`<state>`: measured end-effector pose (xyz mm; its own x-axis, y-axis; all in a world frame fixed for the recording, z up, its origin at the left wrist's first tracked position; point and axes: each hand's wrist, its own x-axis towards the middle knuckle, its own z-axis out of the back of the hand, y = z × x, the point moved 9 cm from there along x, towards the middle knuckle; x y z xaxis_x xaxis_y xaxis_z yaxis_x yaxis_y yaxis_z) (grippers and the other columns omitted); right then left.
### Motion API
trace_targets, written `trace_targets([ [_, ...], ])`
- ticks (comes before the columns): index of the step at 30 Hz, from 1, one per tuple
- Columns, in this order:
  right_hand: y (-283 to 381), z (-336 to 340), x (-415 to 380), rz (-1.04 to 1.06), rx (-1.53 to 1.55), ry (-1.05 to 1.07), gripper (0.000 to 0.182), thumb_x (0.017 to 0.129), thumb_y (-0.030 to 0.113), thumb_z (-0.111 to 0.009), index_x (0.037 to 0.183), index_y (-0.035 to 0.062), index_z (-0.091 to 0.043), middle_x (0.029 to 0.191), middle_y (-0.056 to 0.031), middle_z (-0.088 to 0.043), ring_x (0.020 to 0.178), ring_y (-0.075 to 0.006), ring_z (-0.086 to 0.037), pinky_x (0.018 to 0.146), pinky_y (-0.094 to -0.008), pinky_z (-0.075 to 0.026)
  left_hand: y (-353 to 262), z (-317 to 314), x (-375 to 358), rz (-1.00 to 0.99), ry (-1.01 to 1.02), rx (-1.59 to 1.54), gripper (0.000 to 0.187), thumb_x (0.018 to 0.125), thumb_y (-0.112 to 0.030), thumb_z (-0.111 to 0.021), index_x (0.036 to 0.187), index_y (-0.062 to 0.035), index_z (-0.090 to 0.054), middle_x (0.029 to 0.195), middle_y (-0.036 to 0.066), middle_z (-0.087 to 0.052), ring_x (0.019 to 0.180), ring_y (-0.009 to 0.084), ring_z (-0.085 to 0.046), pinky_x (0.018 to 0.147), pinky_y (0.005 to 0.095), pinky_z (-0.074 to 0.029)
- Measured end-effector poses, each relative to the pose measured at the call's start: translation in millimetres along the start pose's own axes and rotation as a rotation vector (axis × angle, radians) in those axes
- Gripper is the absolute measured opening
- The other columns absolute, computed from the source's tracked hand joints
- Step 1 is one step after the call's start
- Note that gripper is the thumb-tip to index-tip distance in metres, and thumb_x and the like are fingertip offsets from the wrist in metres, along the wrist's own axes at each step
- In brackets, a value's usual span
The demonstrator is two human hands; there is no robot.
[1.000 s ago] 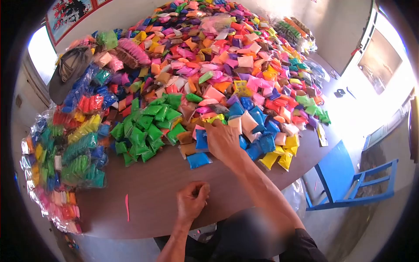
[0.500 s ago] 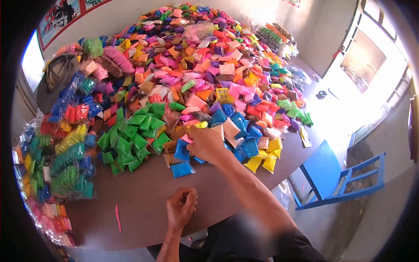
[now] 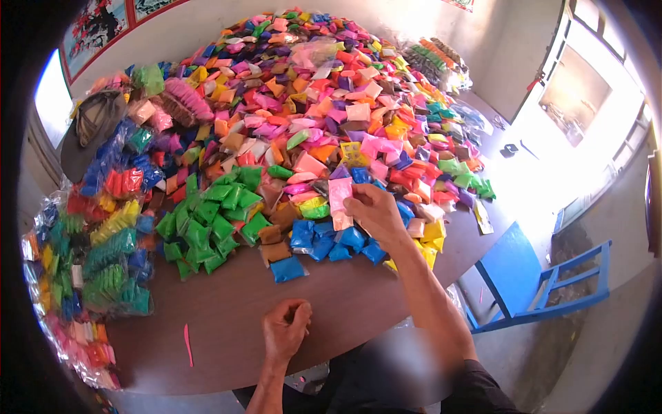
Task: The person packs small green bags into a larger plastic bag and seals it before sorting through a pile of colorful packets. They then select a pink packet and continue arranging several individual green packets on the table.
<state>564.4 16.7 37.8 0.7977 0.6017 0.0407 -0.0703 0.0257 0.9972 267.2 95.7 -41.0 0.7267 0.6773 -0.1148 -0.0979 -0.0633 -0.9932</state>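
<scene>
Packet heap (image 3: 324, 90) across the table's (image 3: 227, 317) far side, bagged bundles (image 3: 103, 228) along its left edge, chair (image 3: 531, 283) right.

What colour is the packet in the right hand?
Pink packet, pinched by the right hand; head view.

A brown wooden desk (image 3: 234, 310) carries everything, its near edge rounded and its near part bare. A great heap of small coloured packets (image 3: 331, 90) covers the far and middle of the top. Near the heap's near-left side sits a cluster of green packets (image 3: 207, 221), and just right of it a group of blue packets (image 3: 331, 241), one blue packet (image 3: 287, 268) lying apart on the bare wood. Yellow packets (image 3: 429, 238) lie at the near right edge. Along the left edge lie clear bags of sorted packets (image 3: 103, 241), with a dark cap (image 3: 89, 127) at far left. A thin pink strip (image 3: 187, 344) lies alone on the near wood.
</scene>
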Motion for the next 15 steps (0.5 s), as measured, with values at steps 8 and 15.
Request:
trace_targets([
  [8,-2.7,23.6,-15.7,0.014,0.102,-0.035,0.032,0.098,0.009,-0.079,0.125,-0.0066,-0.072,0.097,-0.0014,-0.073,0.084,-0.0072,-0.064,0.072,-0.0243,-0.053,1.8,-0.4,-0.8,0.008,-0.003,0.025,0.023,0.106,-0.018,-0.070,0.108,0.0042,-0.075,0.087,0.009,-0.074,0.070,0.0105,-0.068,0.054,0.0266,-0.054],
  [15,1.6,52.4,-35.2,0.036,0.022,-0.137,0.028,0.098,0.005,-0.076,0.123,-0.0067,-0.073,0.103,-0.0080,-0.078,0.087,-0.0116,-0.069,0.077,-0.0271,-0.057,2.1,0.6,-1.9,-0.002,-0.012,0.067,0.026,0.107,-0.023,-0.070,0.108,0.0033,-0.075,0.087,0.010,-0.075,0.070,0.0111,-0.068,0.054,0.0267,-0.055],
])
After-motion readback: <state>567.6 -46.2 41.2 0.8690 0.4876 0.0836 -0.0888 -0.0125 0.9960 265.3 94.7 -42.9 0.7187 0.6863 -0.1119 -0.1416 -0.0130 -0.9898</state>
